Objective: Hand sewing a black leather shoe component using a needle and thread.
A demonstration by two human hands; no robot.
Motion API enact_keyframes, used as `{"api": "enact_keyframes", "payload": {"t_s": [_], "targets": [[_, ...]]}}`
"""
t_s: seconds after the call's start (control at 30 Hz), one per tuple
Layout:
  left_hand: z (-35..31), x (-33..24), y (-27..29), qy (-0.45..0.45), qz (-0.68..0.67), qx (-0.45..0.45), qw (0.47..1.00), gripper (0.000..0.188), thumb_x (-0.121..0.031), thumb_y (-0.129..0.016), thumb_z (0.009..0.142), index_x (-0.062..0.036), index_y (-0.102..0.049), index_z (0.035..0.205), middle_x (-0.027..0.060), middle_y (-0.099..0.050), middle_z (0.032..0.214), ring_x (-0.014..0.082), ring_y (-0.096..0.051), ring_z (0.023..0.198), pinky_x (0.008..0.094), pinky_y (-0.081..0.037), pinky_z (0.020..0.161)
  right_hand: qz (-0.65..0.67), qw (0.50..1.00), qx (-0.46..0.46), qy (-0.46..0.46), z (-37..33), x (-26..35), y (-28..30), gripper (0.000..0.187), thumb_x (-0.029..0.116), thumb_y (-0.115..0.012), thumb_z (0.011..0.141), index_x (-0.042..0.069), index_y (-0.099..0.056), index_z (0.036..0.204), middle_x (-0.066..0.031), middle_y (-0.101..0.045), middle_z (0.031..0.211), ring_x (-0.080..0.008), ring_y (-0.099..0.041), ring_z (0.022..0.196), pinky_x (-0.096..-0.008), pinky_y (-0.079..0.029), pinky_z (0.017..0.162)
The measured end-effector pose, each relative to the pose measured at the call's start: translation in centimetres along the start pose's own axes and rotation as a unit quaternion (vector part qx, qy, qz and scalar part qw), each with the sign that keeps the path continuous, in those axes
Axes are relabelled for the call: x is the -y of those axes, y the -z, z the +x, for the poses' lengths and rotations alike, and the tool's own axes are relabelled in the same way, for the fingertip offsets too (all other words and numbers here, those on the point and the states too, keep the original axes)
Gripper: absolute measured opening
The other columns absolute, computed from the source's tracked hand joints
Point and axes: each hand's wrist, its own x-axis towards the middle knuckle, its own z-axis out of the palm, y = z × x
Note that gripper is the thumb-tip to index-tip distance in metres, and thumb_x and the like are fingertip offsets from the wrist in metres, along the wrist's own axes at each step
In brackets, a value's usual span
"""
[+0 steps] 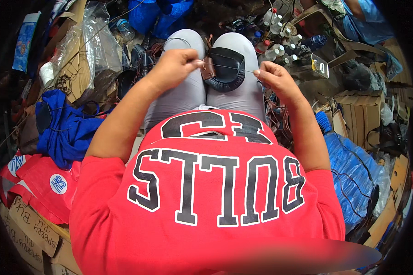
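A dark leather piece [225,68] with a rounded padded rim and a brown leather tab lies on my knees, which are in grey trousers. My left hand [174,64] pinches a thin thread or needle just left of the brown tab. My right hand [274,76] pinches the other end of the same thin thread [236,69], which runs taut across the leather piece between my hands. Both hands hover just above my lap.
Several small plastic bottles [279,48] stand on the ground beyond my right knee. Clear plastic sheeting over cardboard [85,50] and blue cloth [64,128] lie left. Red bags [41,183] sit lower left. Blue plastic [348,169] and cardboard boxes [357,110] crowd the right.
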Motion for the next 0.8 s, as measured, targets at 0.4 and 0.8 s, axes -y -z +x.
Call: {"api": "enact_keyframes", "payload": {"t_s": [0.4,0.8], "targets": [[4.3,-1.7,-2.4,-0.249,-0.058,-0.019,0.967,0.029,-0.011,-0.067,0.080,-0.0053,-0.062,0.108,0.0073,-0.064,0.100,0.0149,-0.059,0.092,0.0271,-0.047,0.078,-0.185,0.975,-0.053,0.109,0.8,2.3,1.8,0.020,0.001,-0.060,0.083,0.005,-0.067,0.101,-0.0006,-0.056,0.087,-0.0073,-0.053,0.074,-0.0218,-0.044,0.068],[6.4,-2.7,-2.5,-0.040,-0.142,0.199,0.969,0.022,-0.021,-0.070,0.079,-0.0041,-0.067,0.093,0.0009,-0.061,0.081,0.0093,-0.056,0.070,0.0248,-0.046,0.060,-0.271,0.947,0.019,0.173,2.3,2.3,1.4,0.011,-0.001,-0.066,0.076,0.005,-0.068,0.086,0.0001,-0.057,0.081,-0.0088,-0.056,0.078,-0.0229,-0.046,0.072]]}}
